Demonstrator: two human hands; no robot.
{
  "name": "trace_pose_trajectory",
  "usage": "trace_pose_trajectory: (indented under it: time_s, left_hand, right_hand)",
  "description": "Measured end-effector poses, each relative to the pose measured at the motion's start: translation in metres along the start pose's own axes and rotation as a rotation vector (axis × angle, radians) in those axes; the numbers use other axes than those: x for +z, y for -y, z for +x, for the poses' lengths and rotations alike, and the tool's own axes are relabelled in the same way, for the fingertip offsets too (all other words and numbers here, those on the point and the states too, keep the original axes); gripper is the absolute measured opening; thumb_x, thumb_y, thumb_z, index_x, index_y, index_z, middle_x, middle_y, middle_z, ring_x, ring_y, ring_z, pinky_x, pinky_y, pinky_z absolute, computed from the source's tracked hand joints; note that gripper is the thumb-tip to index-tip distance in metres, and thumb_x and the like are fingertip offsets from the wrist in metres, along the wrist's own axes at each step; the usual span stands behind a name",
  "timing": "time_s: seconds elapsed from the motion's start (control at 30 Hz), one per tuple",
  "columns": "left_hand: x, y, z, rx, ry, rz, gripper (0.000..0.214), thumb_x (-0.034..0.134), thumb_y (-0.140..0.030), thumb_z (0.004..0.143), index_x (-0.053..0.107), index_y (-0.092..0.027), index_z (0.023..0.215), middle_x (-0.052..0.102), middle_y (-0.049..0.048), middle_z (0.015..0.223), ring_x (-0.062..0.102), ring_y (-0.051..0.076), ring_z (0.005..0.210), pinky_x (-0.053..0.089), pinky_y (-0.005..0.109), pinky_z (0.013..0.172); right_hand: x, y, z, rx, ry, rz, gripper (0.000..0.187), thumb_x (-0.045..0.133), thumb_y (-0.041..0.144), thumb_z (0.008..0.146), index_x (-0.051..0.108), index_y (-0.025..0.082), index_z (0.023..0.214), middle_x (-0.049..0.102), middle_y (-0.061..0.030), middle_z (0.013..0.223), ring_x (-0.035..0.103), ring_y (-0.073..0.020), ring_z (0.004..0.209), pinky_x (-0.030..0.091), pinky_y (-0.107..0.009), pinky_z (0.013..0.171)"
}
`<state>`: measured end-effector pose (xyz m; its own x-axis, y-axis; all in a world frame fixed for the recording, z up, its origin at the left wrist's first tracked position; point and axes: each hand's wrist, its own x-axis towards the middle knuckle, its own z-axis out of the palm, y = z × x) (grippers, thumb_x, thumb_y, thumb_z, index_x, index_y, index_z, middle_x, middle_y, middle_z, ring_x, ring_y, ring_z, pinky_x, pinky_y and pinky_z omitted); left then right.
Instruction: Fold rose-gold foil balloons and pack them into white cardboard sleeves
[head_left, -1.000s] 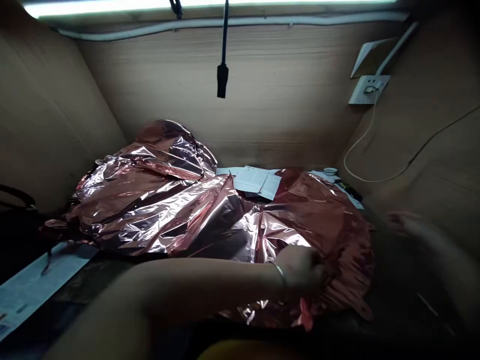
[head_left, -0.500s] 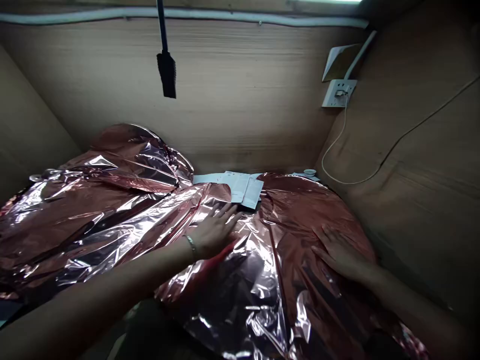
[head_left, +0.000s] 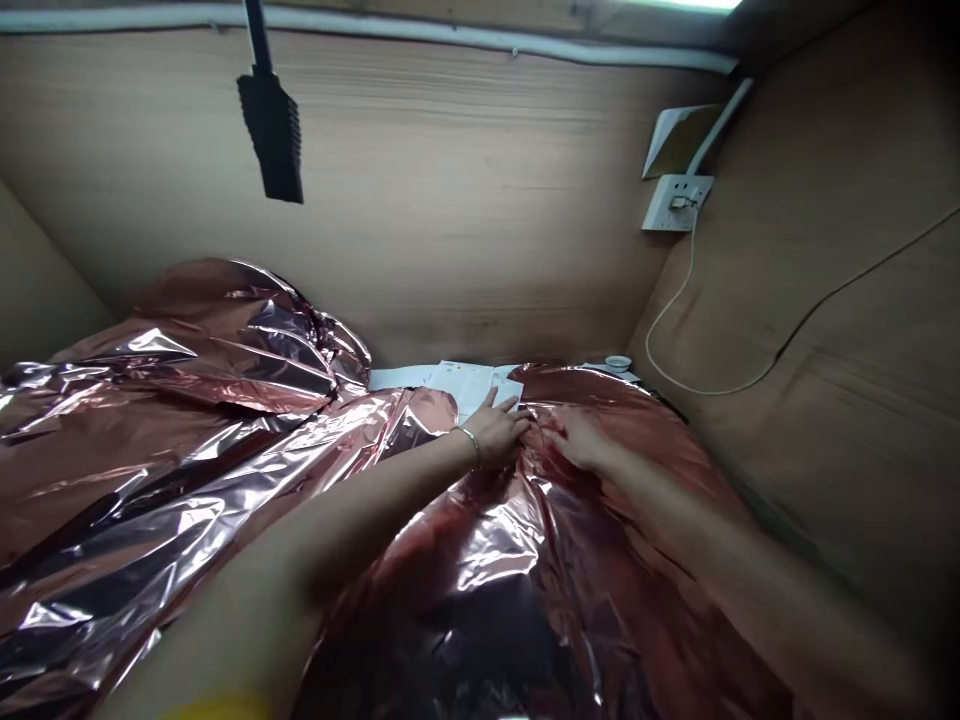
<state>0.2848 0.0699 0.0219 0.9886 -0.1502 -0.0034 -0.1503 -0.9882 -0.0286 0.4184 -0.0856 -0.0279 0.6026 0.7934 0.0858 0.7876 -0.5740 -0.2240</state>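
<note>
A large crumpled rose-gold foil balloon (head_left: 187,470) covers most of the desk, with a bulging fold at the back left. My left hand (head_left: 499,432), a thin bangle at its wrist, lies on the foil's far part with its fingers spread towards the papers. My right hand (head_left: 577,438) presses on the foil just beside it, its fingertips close to my left hand. A pinched crease of foil runs down between the hands. The fingers of my right hand are hard to make out against the shiny surface.
White papers (head_left: 465,385) lie behind the foil against the wooden back panel (head_left: 465,200). A small white dish (head_left: 618,363) sits at the back right. A white cable (head_left: 675,325) hangs from a wall socket (head_left: 677,203). A black clip-like object (head_left: 270,135) dangles above.
My hands have moved towards each other at the foil's far middle, the right one travelling furthest left. The foil between them now bunches into a crease.
</note>
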Motion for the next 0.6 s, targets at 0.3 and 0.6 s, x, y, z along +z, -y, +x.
trace_pose_trajectory:
  time_s: [0.3, 0.6]
  left_hand:
    - [0.010, 0.072, 0.042, -0.376, 0.145, 0.042, 0.030, 0.060, -0.035, 0.091, 0.062, -0.017, 0.115, 0.060, 0.0094, 0.121, 0.057, 0.026, 0.112, 0.041, 0.055, 0.100]
    - [0.017, 0.073, 0.118, -0.540, 0.050, -0.071, 0.036, 0.061, -0.033, 0.092, 0.056, -0.015, 0.122, 0.057, 0.0109, 0.123, 0.060, 0.023, 0.107, 0.052, 0.042, 0.088]
  right_hand:
    - [0.044, -0.005, 0.003, 0.127, 0.017, -0.011, 0.071, 0.041, 0.047, 0.094, 0.029, 0.006, 0.150, 0.019, -0.0185, 0.158, 0.018, -0.0331, 0.145, 0.018, -0.045, 0.116]
    - [0.039, 0.004, 0.006, 0.110, 0.030, 0.004, 0.067, 0.037, 0.048, 0.095, 0.033, 0.008, 0.149, 0.020, -0.0158, 0.158, 0.020, -0.0337, 0.144, 0.018, -0.049, 0.116]
